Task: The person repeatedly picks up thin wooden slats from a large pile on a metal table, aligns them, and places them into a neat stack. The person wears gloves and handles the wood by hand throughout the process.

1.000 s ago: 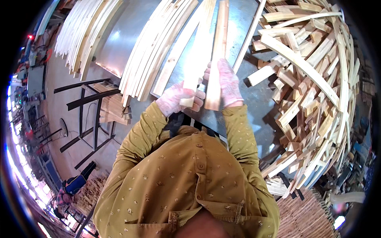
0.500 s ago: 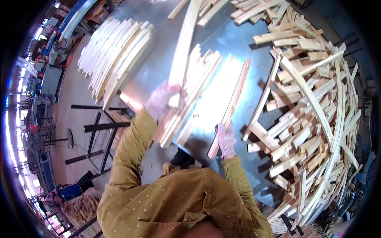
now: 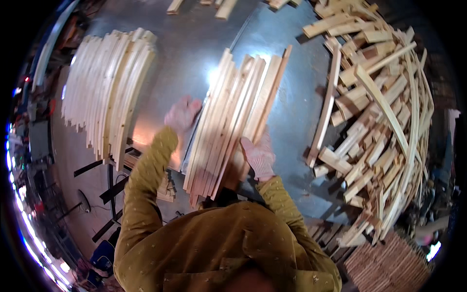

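Observation:
Several long pale wooden strips lie side by side in front of me on a grey metal table, their near ends uneven. My left hand, in a pale pinkish glove, is just left of this group. It holds nothing and its fingers are partly apart. On the group's right side my right hand, gloved alike, grips the outermost wooden strip near its lower part. The thumb lies over the wood, while the other fingers are mostly hidden along its outer edge.
A neat row of wooden strips lies at the left table edge, above dark metal bars. At right rises a jumbled heap of short wood pieces, with one long strip along its near side. More board ends show at the far edge.
My left hand has let go of a long board and moved left. My right hand has brought its strip left against the others, which now lie close together. The view has shifted somewhat.

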### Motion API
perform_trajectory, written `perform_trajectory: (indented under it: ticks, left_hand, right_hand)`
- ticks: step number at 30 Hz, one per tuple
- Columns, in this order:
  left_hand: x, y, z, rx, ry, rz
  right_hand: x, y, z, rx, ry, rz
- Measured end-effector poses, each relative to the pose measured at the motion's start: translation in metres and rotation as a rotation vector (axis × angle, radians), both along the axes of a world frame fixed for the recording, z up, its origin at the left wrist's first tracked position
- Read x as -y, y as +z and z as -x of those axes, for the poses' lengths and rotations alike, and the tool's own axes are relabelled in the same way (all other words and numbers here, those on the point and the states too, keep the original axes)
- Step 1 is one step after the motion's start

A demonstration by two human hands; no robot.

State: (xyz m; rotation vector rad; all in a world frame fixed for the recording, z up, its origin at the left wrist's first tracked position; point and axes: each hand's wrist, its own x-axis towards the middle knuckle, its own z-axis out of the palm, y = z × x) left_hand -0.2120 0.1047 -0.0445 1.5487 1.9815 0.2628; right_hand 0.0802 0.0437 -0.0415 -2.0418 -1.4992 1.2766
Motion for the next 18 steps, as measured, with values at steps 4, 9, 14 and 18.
perform_trajectory:
  ticks: [4,9,14,18]
  left_hand:
    - [0.054,-0.022,-0.039,0.271,0.196,-0.084]
    - [0.047,-0.025,-0.028,0.126,0.059,-0.028]
    - [-0.006,0.014,-0.022,-0.128,-0.128,-0.001]
    - [-0.071,-0.042,-0.004,-0.325,-0.343,-0.329]
  right_hand:
    - [-0.007,-0.049,0.001,-0.783,-0.264,0.253]
    - [-0.008,0.029,0.004,-0.089,0.252,0.378]
    - [0.034,0.000,-0.017,0.383,0.617,-0.203]
    - [-0.076,-0.001,0.009,0.488,0.397,-0.561]
